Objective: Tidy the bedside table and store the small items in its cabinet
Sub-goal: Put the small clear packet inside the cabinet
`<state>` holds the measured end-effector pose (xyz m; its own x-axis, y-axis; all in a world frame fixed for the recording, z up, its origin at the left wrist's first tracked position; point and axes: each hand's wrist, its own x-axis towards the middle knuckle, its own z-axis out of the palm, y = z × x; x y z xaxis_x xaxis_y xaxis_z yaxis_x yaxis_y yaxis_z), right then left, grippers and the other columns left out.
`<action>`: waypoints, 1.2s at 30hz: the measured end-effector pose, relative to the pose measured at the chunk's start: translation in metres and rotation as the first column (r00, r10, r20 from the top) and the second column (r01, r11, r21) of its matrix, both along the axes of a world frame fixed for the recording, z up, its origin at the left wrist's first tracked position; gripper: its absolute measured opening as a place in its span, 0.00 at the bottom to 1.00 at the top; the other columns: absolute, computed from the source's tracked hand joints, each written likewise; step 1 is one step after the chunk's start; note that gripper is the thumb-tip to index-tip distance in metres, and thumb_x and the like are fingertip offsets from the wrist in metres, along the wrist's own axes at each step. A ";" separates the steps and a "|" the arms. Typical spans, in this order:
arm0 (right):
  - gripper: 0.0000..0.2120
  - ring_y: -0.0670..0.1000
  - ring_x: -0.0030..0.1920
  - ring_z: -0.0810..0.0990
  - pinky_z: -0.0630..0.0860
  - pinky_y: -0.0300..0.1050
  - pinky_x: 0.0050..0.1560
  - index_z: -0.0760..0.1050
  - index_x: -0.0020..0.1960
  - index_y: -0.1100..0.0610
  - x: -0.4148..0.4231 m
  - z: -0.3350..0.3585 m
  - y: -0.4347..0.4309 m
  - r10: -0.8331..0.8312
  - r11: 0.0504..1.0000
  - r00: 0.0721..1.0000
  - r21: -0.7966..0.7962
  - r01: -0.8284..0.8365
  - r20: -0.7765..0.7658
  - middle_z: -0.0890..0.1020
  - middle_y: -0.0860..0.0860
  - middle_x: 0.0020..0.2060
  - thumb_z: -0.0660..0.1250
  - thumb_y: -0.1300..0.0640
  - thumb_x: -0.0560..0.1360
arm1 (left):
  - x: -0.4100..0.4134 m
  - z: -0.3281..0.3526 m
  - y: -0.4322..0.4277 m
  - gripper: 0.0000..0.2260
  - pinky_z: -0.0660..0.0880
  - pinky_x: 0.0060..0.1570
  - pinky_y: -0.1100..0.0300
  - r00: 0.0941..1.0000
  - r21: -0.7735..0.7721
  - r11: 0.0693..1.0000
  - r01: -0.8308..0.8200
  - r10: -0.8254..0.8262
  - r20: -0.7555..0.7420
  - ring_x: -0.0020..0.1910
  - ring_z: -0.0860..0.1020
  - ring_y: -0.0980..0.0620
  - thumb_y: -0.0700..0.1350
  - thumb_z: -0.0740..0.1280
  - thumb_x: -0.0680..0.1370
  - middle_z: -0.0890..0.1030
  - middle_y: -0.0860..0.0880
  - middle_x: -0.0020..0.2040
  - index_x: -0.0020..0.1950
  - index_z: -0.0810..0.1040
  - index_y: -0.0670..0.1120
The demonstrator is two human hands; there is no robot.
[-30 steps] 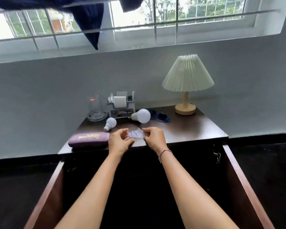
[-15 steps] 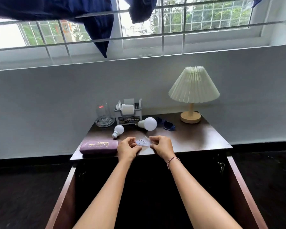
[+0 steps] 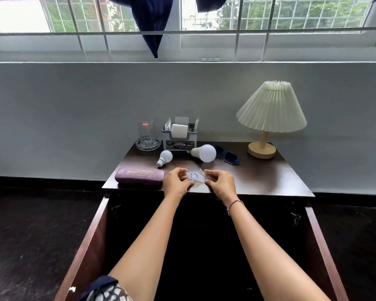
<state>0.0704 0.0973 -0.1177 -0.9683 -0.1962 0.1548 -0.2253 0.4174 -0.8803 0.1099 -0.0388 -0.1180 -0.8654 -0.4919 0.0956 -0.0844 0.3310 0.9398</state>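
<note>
You hold the clear packet (image 3: 195, 177) between both hands, just above the front edge of the surface (image 3: 269, 177). Your left hand (image 3: 175, 183) pinches its left end and your right hand (image 3: 220, 184) its right end, fingers (image 3: 211, 173) curled onto the plastic at each side. Its long axis runs left to right, parallel with that front edge, so neither hand is nearer than the other (something thin and curved sits inside, too small to name). The relation that matters is this: the open cabinet (image 3: 91, 242) lies straight below the packet and towards you, its doors swung wide on either side of your forearms. The path is therefore likely down and back, not sideways. Against the earlier frames little differs. Both hands keep the same pinch at the same spot beside the purple glasses case (image 3: 139, 178), the larger bulb (image 3: 204, 153) behind stays put, and only your head view has shifted.
</note>
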 end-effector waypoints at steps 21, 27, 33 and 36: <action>0.11 0.48 0.44 0.83 0.77 0.40 0.54 0.83 0.52 0.57 0.031 0.000 0.005 -0.139 0.990 0.990 -0.005 0.139 0.003 0.86 0.54 0.47 0.69 0.62 0.71 | 0.036 0.001 0.006 0.19 0.76 0.49 0.68 0.999 0.246 0.969 0.031 -0.023 -0.032 0.43 0.79 0.55 0.34 0.76 0.66 0.80 0.43 0.46 0.56 0.78 0.36; 0.10 0.49 0.38 0.84 0.82 0.47 0.47 0.82 0.51 0.54 0.067 -0.011 0.020 -0.164 0.963 0.982 -0.202 0.180 0.093 0.86 0.52 0.43 0.71 0.62 0.70 | 0.075 -0.010 0.020 0.19 0.76 0.55 0.61 0.997 0.386 0.921 0.049 -0.024 -0.069 0.46 0.80 0.55 0.35 0.75 0.67 0.81 0.45 0.50 0.56 0.78 0.38; 0.11 0.43 0.38 0.84 0.81 0.39 0.40 0.82 0.40 0.47 0.099 -0.048 0.030 -0.199 0.913 0.969 -0.332 0.238 0.147 0.84 0.44 0.36 0.73 0.63 0.69 | 0.104 -0.040 0.032 0.18 0.77 0.43 0.70 0.998 0.373 0.927 0.046 -0.026 -0.059 0.43 0.82 0.62 0.34 0.75 0.67 0.82 0.53 0.49 0.55 0.79 0.45; 0.13 0.44 0.37 0.84 0.80 0.35 0.38 0.81 0.37 0.48 0.102 -0.069 0.033 -0.202 0.910 0.958 -0.322 0.260 0.204 0.84 0.46 0.35 0.72 0.66 0.69 | 0.108 -0.061 0.035 0.17 0.77 0.45 0.70 0.999 0.365 0.930 0.045 -0.036 -0.031 0.44 0.83 0.60 0.32 0.74 0.68 0.82 0.52 0.50 0.53 0.79 0.47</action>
